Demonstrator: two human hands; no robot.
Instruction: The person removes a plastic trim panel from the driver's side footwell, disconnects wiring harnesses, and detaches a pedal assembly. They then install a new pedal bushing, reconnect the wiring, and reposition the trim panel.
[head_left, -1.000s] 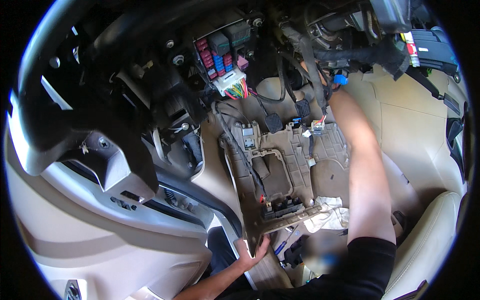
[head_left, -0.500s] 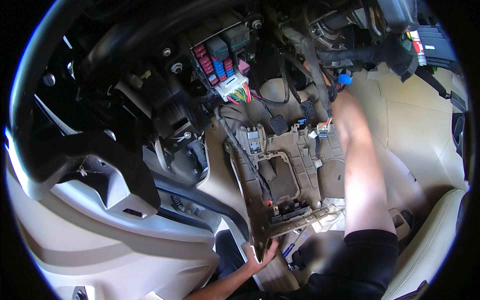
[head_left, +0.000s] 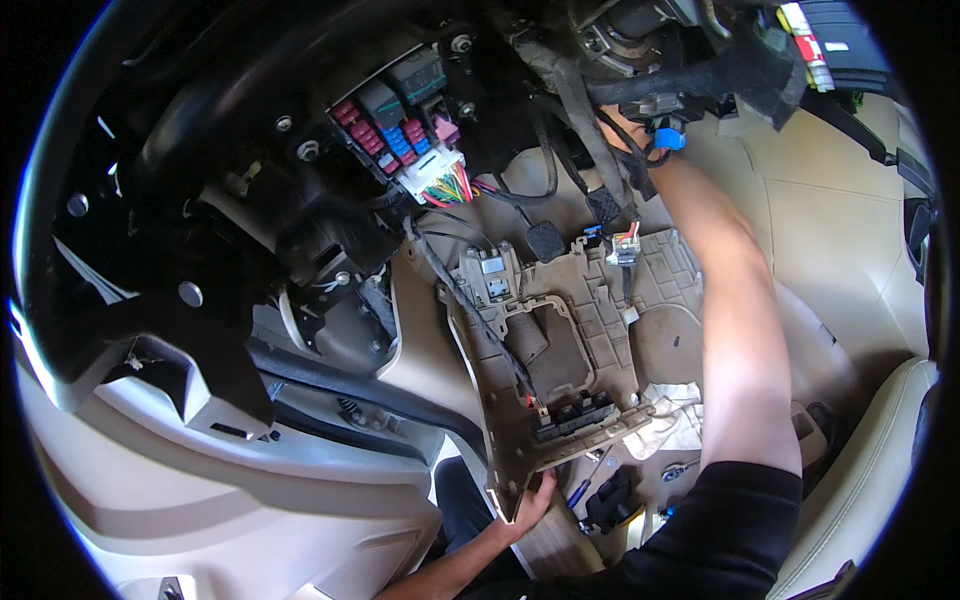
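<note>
One panel (head_left: 615,352), lower corner still gripped by the left hand (head_left: 532,502), is below one fuse box (head_left: 382,106). More of one cloth (head_left: 672,420) shows than before. The right hand (head_left: 622,133) is among cables (head_left: 582,112); I cannot tell its grip. Two pedals (head_left: 546,240) show. One silver tool (head_left: 681,469) has come into view. One blue plug (head_left: 669,139) is near the right hand.

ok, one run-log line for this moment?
left hand: holding tan trim panel by lower corner | right hand: at dark wiring beside blue connector, grip partly hidden | fuse block: uncovered
</note>
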